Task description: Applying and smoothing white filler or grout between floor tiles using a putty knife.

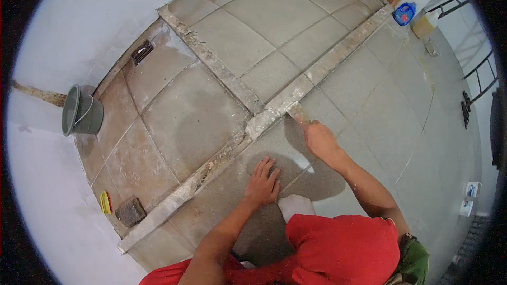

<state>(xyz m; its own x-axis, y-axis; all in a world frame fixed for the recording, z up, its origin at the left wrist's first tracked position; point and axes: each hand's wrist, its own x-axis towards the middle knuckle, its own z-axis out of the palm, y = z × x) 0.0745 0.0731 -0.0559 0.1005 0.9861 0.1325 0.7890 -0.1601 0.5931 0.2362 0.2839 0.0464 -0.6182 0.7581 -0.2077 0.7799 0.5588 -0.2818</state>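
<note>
My right hand is closed around the handle of a scraper, a short tool with a flat, pale, worn head. The scraper's end touches the side of the raised tile curb, close to where two curbs meet. Whitish, rough patches show on the curb there. Lower and to the left, my left hand rests flat on the grey floor tiles, fingers spread, holding nothing. Part of the scraper's handle is hidden inside my right fist.
Against the left wall stands a grey-green bucket near a floor drain. A yellow brush and a dark stone block lie by the curb's lower end. At the far right are a blue bottle and a yellowish jug.
</note>
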